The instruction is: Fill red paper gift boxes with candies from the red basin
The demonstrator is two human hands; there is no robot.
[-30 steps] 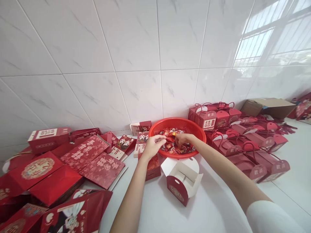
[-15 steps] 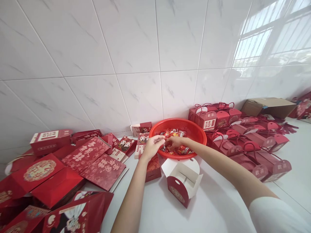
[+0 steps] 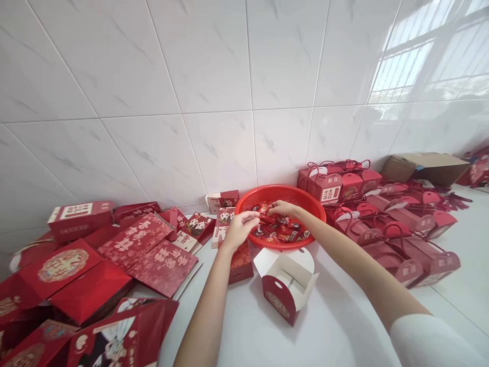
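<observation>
A red plastic basket [image 3: 319, 216] against the wall holds a pile of small wrapped candies [image 3: 282, 233], mostly in red wrappers. My right hand [image 3: 284, 208] is over the pile inside it, its fingers closed on a red-wrapped candy. At the basket's left rim is my left hand [image 3: 240, 229], its fingers bent and pressed together; what they hold, if anything, cannot be made out. In front of the basket stands an open gift box [image 3: 280, 300], dark red outside and white inside, its flaps spread. A closed red box [image 3: 241, 265] sits beneath my left wrist.
Flat red gift bags [image 3: 139, 239] and boxes lie heaped at the left. Many finished-looking red boxes with cord handles [image 3: 382, 224] are packed together on the right, with an open brown carton [image 3: 431, 165] behind them. A white tiled wall [image 3: 214, 142] bounds the table.
My right hand has risen from deeper in the candies and shifted slightly back, uncovering more of the pile. My left hand stays almost in place at the rim.
</observation>
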